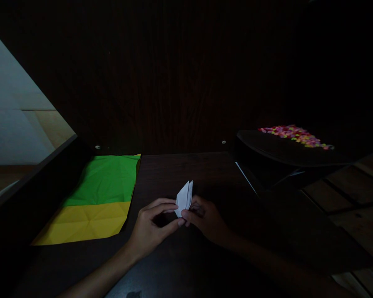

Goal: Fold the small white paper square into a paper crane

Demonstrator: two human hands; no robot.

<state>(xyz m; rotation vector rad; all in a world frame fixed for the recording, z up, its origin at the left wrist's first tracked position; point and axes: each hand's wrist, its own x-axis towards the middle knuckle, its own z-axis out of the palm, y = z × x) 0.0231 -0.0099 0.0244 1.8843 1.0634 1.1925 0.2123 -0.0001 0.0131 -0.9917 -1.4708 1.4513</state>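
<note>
Between my two hands stands a small piece of folded white paper (183,198), its layered points facing up just above the dark table. My left hand (151,223) grips it from the left, fingertips on its side and the thumb near its bottom. My right hand (205,217) pinches its lower right edge, with the thumb in front and the fingers partly hidden behind the paper. To the left of my hands lie a green sheet (107,180) and a yellow sheet (93,221), both creased and apparently overlapping.
A dark wooden panel (174,82) rises behind the table (161,169). At the right, a dark curved shelf (267,149) bears a heap of small pink, red and yellow pieces (298,135). A low dark ledge (46,169) runs along the left. Slatted wood (345,198) shows at lower right.
</note>
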